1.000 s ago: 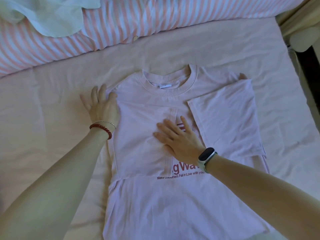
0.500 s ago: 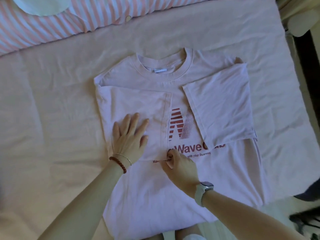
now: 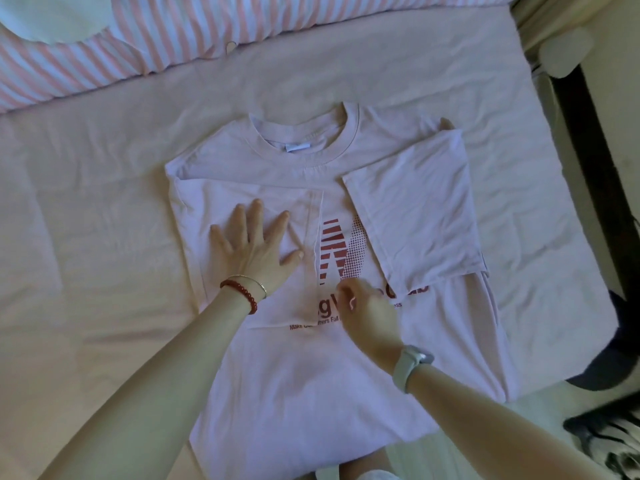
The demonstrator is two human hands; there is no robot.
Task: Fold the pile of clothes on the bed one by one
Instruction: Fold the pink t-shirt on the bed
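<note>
one pale pink t-shirt (image 3: pixel 311 393) lies face up mid-bed (image 3: pixel 86 237), both sleeves folded inward, hem hanging over the near edge. left hand (image 3: pixel 252 247) presses flat with fingers spread on the folded left sleeve; right hand (image 3: pixel 370 317), fingers curled, is blurred, grip unclear.

A pale lilac T-shirt (image 3: pixel 311 393) is printed with a dark red striped and dotted logo (image 3: pixel 341 249). The bed (image 3: pixel 86 220) is covered in plain pale pink, and pink-and-white stripes are shown on the duvet (image 3: pixel 156 39).
</note>
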